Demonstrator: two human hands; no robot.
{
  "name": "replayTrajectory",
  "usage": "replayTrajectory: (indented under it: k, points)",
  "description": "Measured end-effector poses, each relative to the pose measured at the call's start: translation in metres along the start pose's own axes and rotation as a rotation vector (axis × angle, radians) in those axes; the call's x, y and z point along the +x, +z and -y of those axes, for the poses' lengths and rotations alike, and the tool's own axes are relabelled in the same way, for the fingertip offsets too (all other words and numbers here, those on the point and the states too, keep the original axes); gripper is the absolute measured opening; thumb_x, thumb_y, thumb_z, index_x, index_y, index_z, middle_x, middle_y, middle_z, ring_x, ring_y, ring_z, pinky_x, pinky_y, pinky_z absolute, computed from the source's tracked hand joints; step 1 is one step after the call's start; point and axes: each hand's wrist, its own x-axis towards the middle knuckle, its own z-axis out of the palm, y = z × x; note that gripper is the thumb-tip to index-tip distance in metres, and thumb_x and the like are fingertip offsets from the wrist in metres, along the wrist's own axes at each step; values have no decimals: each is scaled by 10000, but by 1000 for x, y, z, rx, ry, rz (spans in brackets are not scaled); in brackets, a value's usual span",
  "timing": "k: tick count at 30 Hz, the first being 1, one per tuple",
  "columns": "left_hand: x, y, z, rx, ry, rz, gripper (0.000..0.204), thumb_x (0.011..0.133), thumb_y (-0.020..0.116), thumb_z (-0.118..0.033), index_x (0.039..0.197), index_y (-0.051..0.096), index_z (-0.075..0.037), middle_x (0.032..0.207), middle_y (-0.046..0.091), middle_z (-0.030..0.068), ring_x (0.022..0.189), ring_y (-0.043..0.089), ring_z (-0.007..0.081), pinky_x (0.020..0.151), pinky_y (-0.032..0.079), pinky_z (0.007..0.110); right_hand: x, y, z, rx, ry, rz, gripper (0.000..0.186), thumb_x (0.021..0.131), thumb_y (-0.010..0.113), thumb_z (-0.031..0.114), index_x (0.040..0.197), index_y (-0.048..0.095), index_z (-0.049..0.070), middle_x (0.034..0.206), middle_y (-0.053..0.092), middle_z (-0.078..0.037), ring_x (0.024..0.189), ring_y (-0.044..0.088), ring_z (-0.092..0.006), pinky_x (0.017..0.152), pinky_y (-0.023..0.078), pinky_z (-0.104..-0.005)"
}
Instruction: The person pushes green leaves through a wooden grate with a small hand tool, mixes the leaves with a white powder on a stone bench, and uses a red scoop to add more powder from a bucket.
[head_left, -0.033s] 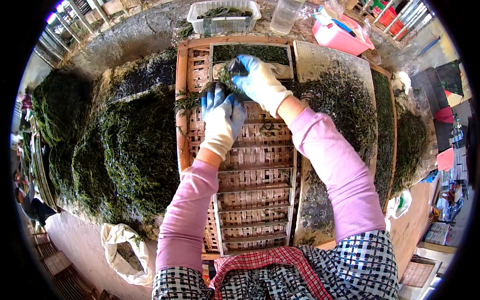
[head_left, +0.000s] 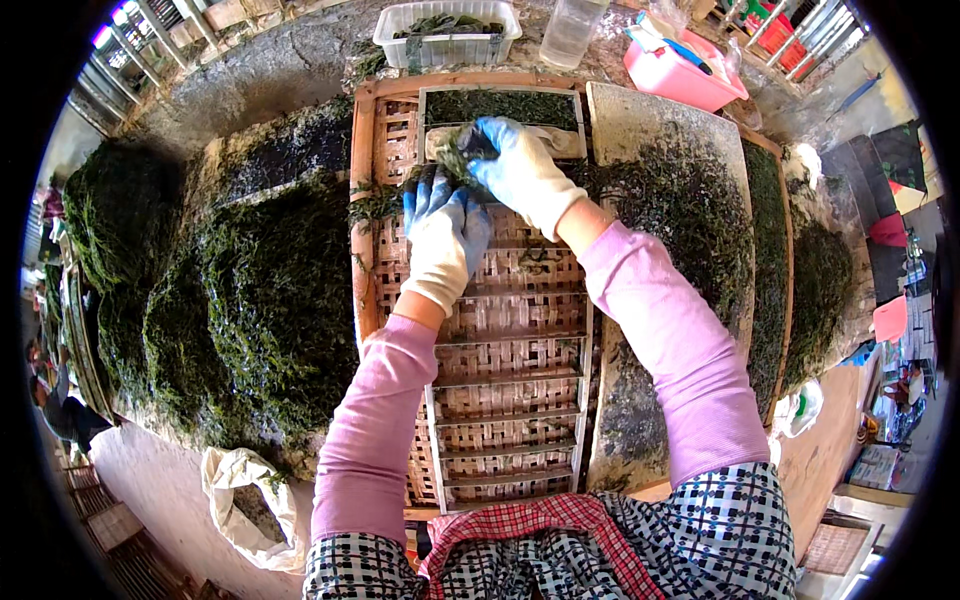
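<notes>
My gloved right hand [head_left: 525,170] has its fingers curled round a clump of dark green seaweed [head_left: 452,160] over the upper part of a metal frame with crossbars [head_left: 510,380]. Just left and below, my left hand [head_left: 443,225], in a matching white and blue glove, lies palm down with its fingers stretched toward the clump; its fingertips are partly hidden. The frame rests on a woven slatted mat [head_left: 515,265] with a wooden border. Its farthest section holds a flat layer of seaweed [head_left: 500,103], and a pale strip lies in the section below. Lower sections show bare mat.
Heaped wet seaweed [head_left: 275,300] stands at left. A seaweed-covered board [head_left: 690,220] lies at right. Beyond the mat are a clear plastic tub [head_left: 447,58], a water container [head_left: 572,32] and a pink basin [head_left: 685,75]. A white sack [head_left: 245,535] hangs at lower left.
My right hand has shifted very slightly down, with the seaweed in its fingers. My left hand stays nearly in place.
</notes>
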Motion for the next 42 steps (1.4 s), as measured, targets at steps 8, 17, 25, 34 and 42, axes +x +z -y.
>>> replayTrajectory:
  k: [8, 17, 25, 34, 42]
  points:
    - [18, -10, 26, 187, 249, 84, 254, 755, 608, -168, 955, 711, -50, 1140, 668, 128, 1172, 568, 321, 1131, 320, 523, -51, -60, -47, -641, 112, 88, 351, 795, 661, 58, 1146, 654, 69, 1156, 650, -164, 986, 658, -348, 880, 534, -431]
    - [16, -37, -16, 157, 301, 58, 304, 783, 614, -226, 1034, 731, -101, 1159, 687, 80, 1184, 579, 296, 1130, 325, 498, -68, -64, -24, -897, -205, -97, 333, 817, 653, 177, 1149, 666, 178, 1190, 620, -16, 1145, 519, -237, 1084, 320, -464]
    - [11, -34, 5, 317, 117, 147, 421, 820, 577, -214, 1208, 645, -66, 1208, 661, 128, 1221, 544, 329, 1141, 297, 505, -67, -54, -20, -985, -73, 78, 356, 850, 649, 259, 1191, 637, 158, 1204, 595, -36, 1132, 542, -241, 1089, 362, -467]
    - [12, -24, 3, 285, 202, 145, 381, 789, 649, -251, 1123, 683, -70, 1236, 650, 105, 1260, 516, 342, 1157, 253, 538, -77, -33, -21, -722, -88, 287, 542, 951, 523, 328, 1454, 422, 151, 1485, 445, -126, 1324, 466, -348, 1118, 305, -557]
    - [15, -23, -1, 360, 73, 381, 376, 865, 591, -365, 1143, 715, -144, 1356, 594, 72, 1345, 450, 299, 1173, 188, 554, -85, -74, -22, -237, 68, 227, 463, 864, 639, 7, 1297, 591, 162, 1018, 696, -77, 771, 656, -198, 757, 582, -333]
